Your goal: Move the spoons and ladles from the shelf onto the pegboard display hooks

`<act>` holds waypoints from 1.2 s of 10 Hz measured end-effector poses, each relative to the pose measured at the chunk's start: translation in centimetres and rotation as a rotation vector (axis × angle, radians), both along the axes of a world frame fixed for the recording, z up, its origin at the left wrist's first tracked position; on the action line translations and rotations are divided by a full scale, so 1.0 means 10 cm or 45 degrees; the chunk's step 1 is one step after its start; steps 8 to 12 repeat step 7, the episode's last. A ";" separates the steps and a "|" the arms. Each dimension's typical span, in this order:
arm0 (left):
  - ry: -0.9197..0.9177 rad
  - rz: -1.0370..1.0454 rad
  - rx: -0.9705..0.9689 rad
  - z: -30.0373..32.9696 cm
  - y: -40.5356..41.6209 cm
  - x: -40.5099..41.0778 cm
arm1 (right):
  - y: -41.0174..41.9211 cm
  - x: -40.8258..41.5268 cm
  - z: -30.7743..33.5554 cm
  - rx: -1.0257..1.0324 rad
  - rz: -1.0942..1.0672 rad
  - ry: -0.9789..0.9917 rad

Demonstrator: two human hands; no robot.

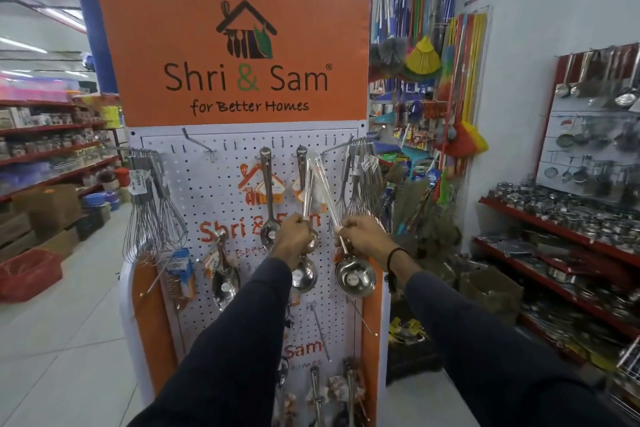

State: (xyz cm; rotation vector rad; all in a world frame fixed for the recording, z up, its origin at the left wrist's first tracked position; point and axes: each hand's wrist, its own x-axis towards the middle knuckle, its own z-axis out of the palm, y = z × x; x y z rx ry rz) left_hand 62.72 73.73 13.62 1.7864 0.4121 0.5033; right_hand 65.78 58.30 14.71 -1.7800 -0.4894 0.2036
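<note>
A white pegboard (207,204) stands in front of me under an orange sign. My right hand (363,236) grips the handle of a steel ladle (355,279), whose bowl hangs below the hand and whose handle tip reaches up toward a hook (329,149). My left hand (294,241) holds the handle of another ladle (304,276) that hangs beside it. A steel spoon (268,204) hangs on the board to the left of both hands. A large serving spoon (225,274) hangs lower left.
Whisks (152,208) hang at the board's left edge, and more whisks (360,180) hang at its right. Red shelves of steelware (561,236) run along the right. A red basket (29,274) sits on the floor at left. Brooms (446,80) hang behind.
</note>
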 end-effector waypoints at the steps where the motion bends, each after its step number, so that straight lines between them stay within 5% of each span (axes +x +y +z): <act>1: 0.044 -0.058 -0.034 -0.02 0.14 0.18 | 0.19 0.17 -0.03 -0.055 -0.086 -0.047; 3: 0.115 -0.020 -0.063 -0.03 0.53 0.86 | 0.78 0.68 -0.17 -0.162 -0.220 -0.152; 5: 0.132 0.052 0.170 -0.21 0.90 1.47 | 1.16 1.18 -0.27 -0.223 -0.274 -0.181; 7: -0.012 0.163 0.404 -0.18 0.88 1.24 | 1.22 1.26 -0.32 -0.186 -0.449 -0.247; 12: -0.012 0.163 0.404 -0.18 0.88 1.24 | 1.22 1.26 -0.32 -0.186 -0.449 -0.247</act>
